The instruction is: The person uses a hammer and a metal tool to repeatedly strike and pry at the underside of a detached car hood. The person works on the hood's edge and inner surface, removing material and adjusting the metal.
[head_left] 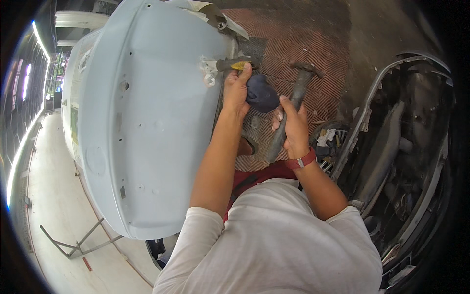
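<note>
Hammer (298, 88) and yellow-and-grey tool (240, 65) by a pale blue panel (166, 112)

We are judging that good taps are needing a steady tool. Our left hand (237, 89), forearm (214, 159) outstretched, is pinching it at the panel's right edge, fingers closed. Our right hand (295, 125) is wrapping its fingers round the hammer handle, head pointing away.

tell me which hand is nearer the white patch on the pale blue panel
Left. The left hand, holding a grey-and-yellow tool, is just right of the white patch; the right hand, holding a hammer, is farther right and lower.
</note>
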Motion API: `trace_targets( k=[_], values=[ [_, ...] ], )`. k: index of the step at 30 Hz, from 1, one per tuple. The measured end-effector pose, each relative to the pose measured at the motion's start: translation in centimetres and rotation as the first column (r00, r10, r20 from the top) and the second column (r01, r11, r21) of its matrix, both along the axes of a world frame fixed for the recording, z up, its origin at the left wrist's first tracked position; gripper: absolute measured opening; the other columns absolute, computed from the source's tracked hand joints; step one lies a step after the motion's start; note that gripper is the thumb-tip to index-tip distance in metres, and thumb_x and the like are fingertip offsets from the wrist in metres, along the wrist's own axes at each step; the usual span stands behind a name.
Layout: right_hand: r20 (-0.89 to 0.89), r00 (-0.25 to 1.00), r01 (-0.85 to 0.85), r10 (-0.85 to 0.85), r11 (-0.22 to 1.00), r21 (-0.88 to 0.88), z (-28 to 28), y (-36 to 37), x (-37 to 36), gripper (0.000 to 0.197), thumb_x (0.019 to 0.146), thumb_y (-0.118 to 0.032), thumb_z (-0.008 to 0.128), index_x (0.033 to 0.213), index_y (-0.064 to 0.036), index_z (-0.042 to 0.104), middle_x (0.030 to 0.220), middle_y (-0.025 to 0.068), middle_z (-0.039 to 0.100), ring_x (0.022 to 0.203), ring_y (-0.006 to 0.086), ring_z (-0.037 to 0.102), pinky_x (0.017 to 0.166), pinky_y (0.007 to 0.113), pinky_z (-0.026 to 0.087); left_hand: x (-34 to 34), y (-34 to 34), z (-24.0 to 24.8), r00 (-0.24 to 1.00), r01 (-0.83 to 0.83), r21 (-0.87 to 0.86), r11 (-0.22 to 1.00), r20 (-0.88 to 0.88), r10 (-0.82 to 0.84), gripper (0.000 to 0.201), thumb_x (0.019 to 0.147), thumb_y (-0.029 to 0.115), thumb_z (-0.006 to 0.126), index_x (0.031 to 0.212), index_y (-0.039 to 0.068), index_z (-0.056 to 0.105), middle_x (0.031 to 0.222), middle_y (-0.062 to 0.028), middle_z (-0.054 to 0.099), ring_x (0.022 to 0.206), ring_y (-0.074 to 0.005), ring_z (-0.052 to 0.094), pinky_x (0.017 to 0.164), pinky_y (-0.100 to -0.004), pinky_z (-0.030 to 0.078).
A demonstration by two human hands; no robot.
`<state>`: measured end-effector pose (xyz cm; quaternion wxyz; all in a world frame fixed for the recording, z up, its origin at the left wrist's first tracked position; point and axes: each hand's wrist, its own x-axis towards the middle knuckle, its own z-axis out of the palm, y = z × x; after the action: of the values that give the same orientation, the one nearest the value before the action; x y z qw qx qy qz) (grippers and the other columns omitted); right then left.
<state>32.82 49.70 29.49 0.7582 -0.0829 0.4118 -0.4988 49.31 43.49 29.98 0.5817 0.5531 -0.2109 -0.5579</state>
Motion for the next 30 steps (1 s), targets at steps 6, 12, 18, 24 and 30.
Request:
trace_targets(
  k=[6, 12, 18, 24, 30],
  values=[
    [-0.127, 0.959, -0.271, 0.255, 0.953, -0.134, 0.7, -2.6, -1.5, 0.021, 0.101, -0.020, 0.070, 0.103, -0.0079, 0.053, 0.066, 0.0016, 0.055, 0.045, 0.0127, 0.052, 0.041, 0.030, 0.045, 0.5, -1.0, 0.7, 1.000, -0.002, 0.000, 1.000, -0.001, 0.002, 0.051, 0.103, 0.037, 0.074, 0.133, 0.001, 0.054, 0.114, -0.0081, 0.068, 0.098, -0.0194, 0.071, 0.083, -0.0358, 0.061],
    [-0.148, 0.937, -0.338, 0.316, 0.928, -0.156, 0.9, -3.5, -1.7, 0.020, 0.101, -0.020, 0.070, 0.103, -0.0090, 0.053, 0.066, 0.0014, 0.055, 0.045, 0.0116, 0.053, 0.041, 0.029, 0.045, -0.4, -1.2, 0.5, 0.995, -0.078, -0.087, 0.993, -0.061, 0.073, 0.049, 0.104, 0.031, 0.074, 0.136, -0.001, 0.056, 0.122, -0.0116, 0.068, 0.110, -0.0203, 0.069, 0.093, -0.0365, 0.059],
    [-0.045, 0.994, -0.101, 0.096, 0.986, -0.132, 1.1, -2.9, -0.4, 0.019, 0.101, -0.019, 0.070, 0.103, -0.0098, 0.053, 0.067, 0.0010, 0.057, 0.046, 0.0116, 0.053, 0.042, 0.028, 0.045, 0.0, -1.3, 0.0, 0.999, -0.032, -0.072, 0.997, -0.034, 0.029, 0.055, 0.102, 0.038, 0.075, 0.138, 0.004, 0.052, 0.118, -0.0070, 0.066, 0.106, -0.0195, 0.069, 0.089, -0.0376, 0.061],
    [-0.138, 0.974, -0.201, 0.179, 0.966, -0.165, 1.9, -4.4, -1.4, 0.019, 0.101, -0.017, 0.070, 0.103, -0.0082, 0.053, 0.067, 0.0004, 0.056, 0.047, 0.0108, 0.053, 0.042, 0.029, 0.045, 0.8, -1.6, -0.1, 0.998, 0.007, -0.141, 0.990, -0.057, -0.015, 0.051, 0.101, 0.038, 0.076, 0.134, 0.006, 0.055, 0.116, -0.0065, 0.067, 0.100, -0.0200, 0.071, 0.084, -0.0388, 0.063],
    [-0.283, 0.885, -0.446, 0.370, 0.849, -0.285, 2.4, -5.2, -2.8, 0.019, 0.100, -0.016, 0.070, 0.105, -0.0069, 0.054, 0.068, -0.0006, 0.055, 0.050, 0.0097, 0.053, 0.042, 0.029, 0.046, 0.6, -1.2, -0.2, 0.998, -0.002, -0.180, 0.984, -0.058, -0.009, 0.053, 0.101, 0.040, 0.075, 0.138, 0.008, 0.055, 0.122, -0.0072, 0.066, 0.101, -0.0199, 0.071, 0.084, -0.0390, 0.063]
  ],
)
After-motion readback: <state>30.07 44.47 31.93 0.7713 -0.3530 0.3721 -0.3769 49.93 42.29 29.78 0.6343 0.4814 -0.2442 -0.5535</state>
